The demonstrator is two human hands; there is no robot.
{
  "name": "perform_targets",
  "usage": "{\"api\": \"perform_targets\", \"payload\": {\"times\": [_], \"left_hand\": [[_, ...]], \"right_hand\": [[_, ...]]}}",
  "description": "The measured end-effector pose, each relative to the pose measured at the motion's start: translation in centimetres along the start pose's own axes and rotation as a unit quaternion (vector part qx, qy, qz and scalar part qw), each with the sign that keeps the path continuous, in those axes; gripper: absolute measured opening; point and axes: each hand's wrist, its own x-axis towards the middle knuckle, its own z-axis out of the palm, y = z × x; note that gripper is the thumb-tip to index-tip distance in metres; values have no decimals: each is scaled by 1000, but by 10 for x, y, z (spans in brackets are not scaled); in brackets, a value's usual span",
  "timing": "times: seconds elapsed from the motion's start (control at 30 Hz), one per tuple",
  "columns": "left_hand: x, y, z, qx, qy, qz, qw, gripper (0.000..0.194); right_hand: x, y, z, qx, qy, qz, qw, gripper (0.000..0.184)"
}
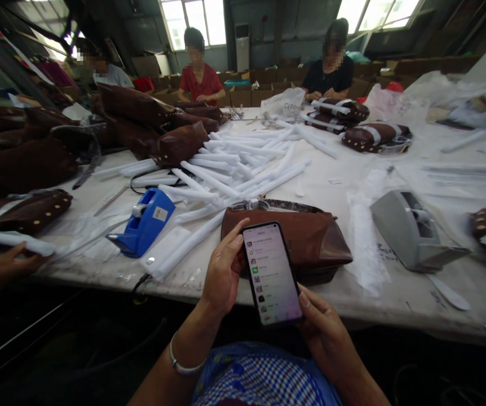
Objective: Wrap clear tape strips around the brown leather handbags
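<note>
A black smartphone (272, 273) with a lit list on its screen is held upright in front of me, below the table's near edge. My left hand (222, 272) wraps its left side, thumb resting at the screen's top left corner. My right hand (325, 328) cups its lower right corner, fingers curled behind it. Just beyond the phone a brown leather bag (310, 234) lies flat on the white table (399, 293).
A blue tape dispenser (145, 223) stands left of the bag, a grey one (412, 231) to the right. White paper-wrapped rolls (234, 169) pile mid-table. Brown bags (150, 124) are stacked at the left and far side. Three people sit across; another person's hand (1, 265) rests at the left edge.
</note>
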Motion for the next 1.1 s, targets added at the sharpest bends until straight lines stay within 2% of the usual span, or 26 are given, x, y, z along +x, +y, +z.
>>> {"api": "perform_targets", "payload": {"times": [0.13,0.3,0.53,1.1], "left_hand": [[-2,-7,2,-6,-6,-26,1000,48],[-6,-15,5,11,-50,-31,998,52],[-17,-12,0,-55,-141,-65,986,82],[-16,-14,2,-21,-96,-73,992,64]], "right_hand": [[2,-1,0,1,-1,-11,1000,39],[3,-2,-1,-5,8,-23,1000,38],[2,-5,-2,-2,2,-22,1000,40],[1,-7,3,6,-7,-26,1000,37]]}}
